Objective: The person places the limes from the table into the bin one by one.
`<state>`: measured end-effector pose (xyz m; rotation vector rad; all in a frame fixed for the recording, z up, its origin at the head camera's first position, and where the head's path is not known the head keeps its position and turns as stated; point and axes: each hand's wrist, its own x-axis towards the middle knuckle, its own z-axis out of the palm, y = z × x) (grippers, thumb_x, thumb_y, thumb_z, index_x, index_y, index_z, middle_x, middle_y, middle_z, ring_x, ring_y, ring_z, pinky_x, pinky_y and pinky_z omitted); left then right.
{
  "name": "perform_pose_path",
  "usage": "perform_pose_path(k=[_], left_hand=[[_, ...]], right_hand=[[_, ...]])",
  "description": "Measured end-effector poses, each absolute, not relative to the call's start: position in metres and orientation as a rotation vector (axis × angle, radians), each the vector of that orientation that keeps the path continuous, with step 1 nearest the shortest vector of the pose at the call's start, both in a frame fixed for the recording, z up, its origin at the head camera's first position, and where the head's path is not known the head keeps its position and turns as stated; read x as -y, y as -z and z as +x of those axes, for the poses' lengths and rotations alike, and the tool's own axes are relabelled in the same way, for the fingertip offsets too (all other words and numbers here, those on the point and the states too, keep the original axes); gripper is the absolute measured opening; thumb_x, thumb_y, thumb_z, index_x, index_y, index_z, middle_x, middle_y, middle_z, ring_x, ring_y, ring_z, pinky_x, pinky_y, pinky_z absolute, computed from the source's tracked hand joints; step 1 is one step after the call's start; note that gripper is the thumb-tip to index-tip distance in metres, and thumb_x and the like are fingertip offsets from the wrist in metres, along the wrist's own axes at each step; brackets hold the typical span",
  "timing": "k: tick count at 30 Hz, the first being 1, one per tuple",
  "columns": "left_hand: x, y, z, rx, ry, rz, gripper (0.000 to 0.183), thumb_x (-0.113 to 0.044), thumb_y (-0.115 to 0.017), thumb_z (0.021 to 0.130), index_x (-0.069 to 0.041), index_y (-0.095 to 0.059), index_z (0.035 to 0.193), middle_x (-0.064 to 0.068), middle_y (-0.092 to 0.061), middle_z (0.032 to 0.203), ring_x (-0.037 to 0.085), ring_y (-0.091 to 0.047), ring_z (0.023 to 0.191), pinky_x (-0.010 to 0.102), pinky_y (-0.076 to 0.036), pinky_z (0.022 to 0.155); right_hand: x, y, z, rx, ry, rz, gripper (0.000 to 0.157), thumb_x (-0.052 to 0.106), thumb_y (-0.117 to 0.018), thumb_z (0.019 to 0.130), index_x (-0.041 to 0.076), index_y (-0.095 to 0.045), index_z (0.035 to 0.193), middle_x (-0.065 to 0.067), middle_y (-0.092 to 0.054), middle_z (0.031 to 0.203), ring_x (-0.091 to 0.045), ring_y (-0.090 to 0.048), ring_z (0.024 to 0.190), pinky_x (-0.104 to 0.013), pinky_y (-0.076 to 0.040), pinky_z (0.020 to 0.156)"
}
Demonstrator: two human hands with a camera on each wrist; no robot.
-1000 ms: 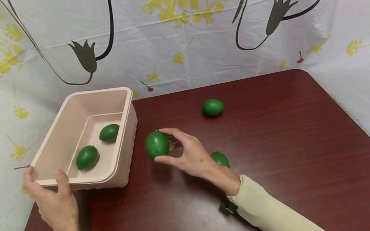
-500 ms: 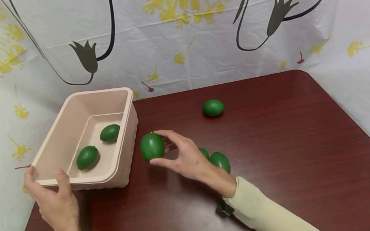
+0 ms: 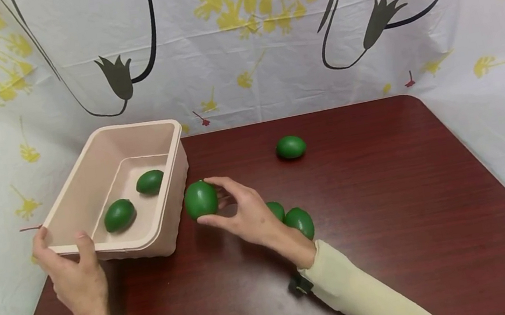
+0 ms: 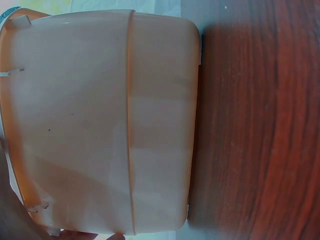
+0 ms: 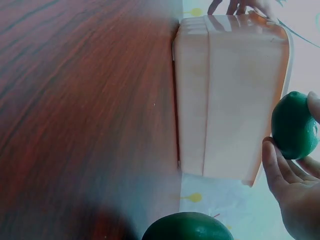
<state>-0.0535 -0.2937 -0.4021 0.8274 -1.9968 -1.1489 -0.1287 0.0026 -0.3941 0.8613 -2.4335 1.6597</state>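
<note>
My right hand (image 3: 254, 217) pinches a green lime (image 3: 201, 200) between thumb and fingers, just right of the pale pink plastic bin (image 3: 175, 202). In the right wrist view this lime (image 5: 294, 126) appears above the table, near the bin's rim. My left hand (image 3: 77, 281) grips the bin's near left corner, its thumb over the rim and some fingers hidden behind the wall. Inside the bin lie two limes, one nearer (image 3: 119, 215) and one farther (image 3: 150, 182). The left wrist view is mostly filled by the bin's outer wall (image 4: 80, 125).
Two more limes, one (image 3: 299, 223) beside my right wrist and another (image 3: 275, 210) partly behind it, rest on the dark red wooden table (image 3: 410, 199). A further lime (image 3: 291, 147) lies toward the back. A patterned white cloth (image 3: 237, 56) hangs behind and at the sides.
My right hand has moved left with the lime, closer to the bin. A lime that was hidden behind this hand has come into sight. The left hand and bin have stayed put.
</note>
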Motion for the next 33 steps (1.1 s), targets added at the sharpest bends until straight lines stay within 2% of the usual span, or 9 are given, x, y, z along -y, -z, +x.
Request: perform_pose_path(k=[16, 26, 33], left_hand=[[0.294, 0.400, -0.054, 2.001, 1.157, 0.844, 0.065, -0.046, -0.055, 0.095, -0.046, -0.032, 0.155, -0.005, -0.039, 0.163, 0.046, -0.047, 0.140, 0.064, -0.027, 0.107], [0.294, 0.402, -0.055, 1.999, 1.148, 0.837, 0.065, -0.046, -0.055, 0.095, -0.046, -0.032, 0.155, -0.005, -0.039, 0.163, 0.047, -0.048, 0.138, 0.064, -0.028, 0.106], [0.294, 0.401, -0.054, 2.001, 1.148, 0.839, 0.065, -0.045, -0.055, 0.095, -0.046, -0.032, 0.155, -0.005, -0.039, 0.163, 0.047, -0.048, 0.138, 0.065, -0.028, 0.106]], right_hand=[[0.004, 0.390, -0.128, 2.427, -1.721, 0.865, 0.069, 0.025, -0.089, 0.083, 0.018, -0.057, 0.144, -0.002, -0.071, 0.116, -0.014, -0.070, 0.096, -0.041, -0.060, 0.089], [0.011, 0.389, -0.127, 2.424, -1.707, 0.888, 0.070, 0.025, -0.089, 0.082, 0.018, -0.057, 0.144, 0.000, -0.071, 0.116, -0.012, -0.070, 0.096, -0.029, -0.059, 0.088], [0.015, 0.387, -0.125, 2.423, -1.714, 0.899, 0.070, 0.025, -0.089, 0.083, 0.018, -0.057, 0.145, 0.000, -0.071, 0.116, -0.012, -0.070, 0.097, -0.027, -0.058, 0.089]])
